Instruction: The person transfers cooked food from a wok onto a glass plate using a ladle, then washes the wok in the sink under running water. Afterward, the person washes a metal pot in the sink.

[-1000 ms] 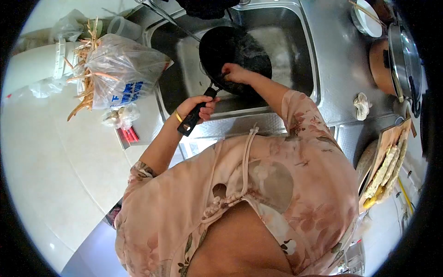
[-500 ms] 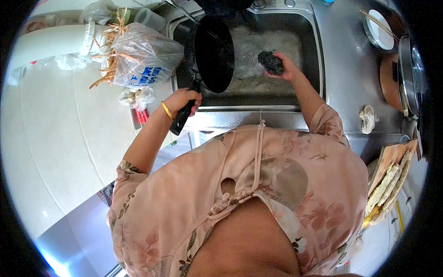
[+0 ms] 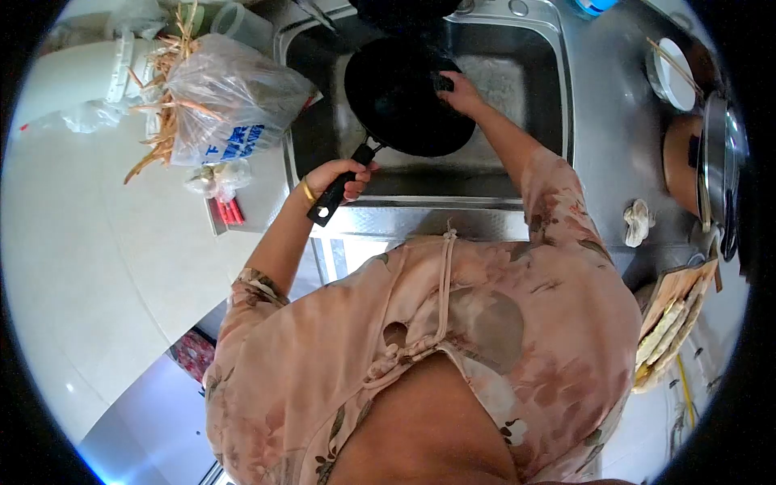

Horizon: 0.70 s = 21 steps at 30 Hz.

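Observation:
A black frying pan [image 3: 404, 109] is held over the sink [image 3: 517, 174], and its face now shows as a broad round. My left hand [image 3: 343, 179] is closed around the pan's black handle [image 3: 330, 202] at the sink's front edge. In my right hand [image 3: 463, 93] is a dark scouring pad [image 3: 442, 82], mostly hidden by the fingers. It lies against the pan's right side. Whether the pan's inside or underside faces me, I cannot tell.
On the left counter lies a plastic bag [image 3: 238, 101] with root-like stalks sticking out. A bowl with chopsticks [image 3: 675, 77], a lidded pot [image 3: 683, 158], a crumpled cloth [image 3: 637, 222] and a wooden board [image 3: 667, 295] line the right. Another dark pan [image 3: 404, 10] is at the sink's back.
The pan has turned from nearly edge-on to a wide face and shifted right. My right hand has brought the scouring pad leftward from over the sink onto the pan. Standing water no longer shows.

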Each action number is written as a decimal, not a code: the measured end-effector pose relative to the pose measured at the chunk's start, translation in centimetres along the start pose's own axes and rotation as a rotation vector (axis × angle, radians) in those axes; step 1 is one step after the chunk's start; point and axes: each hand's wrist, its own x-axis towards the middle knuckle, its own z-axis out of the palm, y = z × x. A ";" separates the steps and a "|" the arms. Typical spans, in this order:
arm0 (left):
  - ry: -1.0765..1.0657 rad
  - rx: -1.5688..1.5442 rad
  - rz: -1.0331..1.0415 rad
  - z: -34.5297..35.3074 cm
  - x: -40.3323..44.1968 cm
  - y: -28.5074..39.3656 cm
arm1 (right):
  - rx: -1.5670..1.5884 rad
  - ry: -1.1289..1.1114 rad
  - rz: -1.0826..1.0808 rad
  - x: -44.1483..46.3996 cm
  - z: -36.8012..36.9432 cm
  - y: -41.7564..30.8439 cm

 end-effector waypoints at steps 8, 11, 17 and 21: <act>0.497 0.723 -0.089 -3.3 -0.4 -0.8 | -0.107 -0.600 0.082 -4.0 8.8 -3.9; 0.605 0.831 -0.047 -3.4 0.1 -1.4 | -0.256 -0.326 -0.129 -2.1 11.6 -7.3; 0.619 0.929 -0.050 -5.4 0.2 -1.0 | -0.577 -0.022 -0.075 4.2 9.1 -1.0; 0.599 0.935 -0.077 -5.5 0.1 -0.8 | -0.861 -0.158 -0.117 -0.1 11.8 1.9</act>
